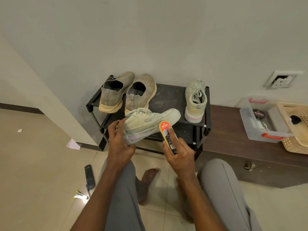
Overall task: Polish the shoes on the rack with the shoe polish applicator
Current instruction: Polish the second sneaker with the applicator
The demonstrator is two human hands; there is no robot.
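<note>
Remote control (90, 177) lies on the floor tiles at 8 o'clock from frame centre, with paper scraps (73, 144) nearby to its 11 o'clock.

Shoe rack (168, 95), black, stands against the wall. On its top shelf, left end: two worn tan slip-on shoes (126, 92) side by side, heels toward the camera. Right end: one pale green sneaker (195, 100), heel toward the camera, touching the rack's right post.

Left hand (120, 144) grasps the heel end of a second pale green sneaker, the held sneaker (150, 124), fingers curled round the back. It is held on its side just in front of the rack, toe pointing to 2 o'clock.

Right hand (180, 154) grips the shoe polish applicator (167, 137), index finger laid straight along its top. The applicator's orange-labelled end touches the held sneaker's sole edge near the toe.

At 3 o'clock, on a dark brown chest (233, 144): clear plastic box (260, 120) with red handles, holding a polish tin (258, 114); a cream basket (298, 129) overlaps its right side.
</note>
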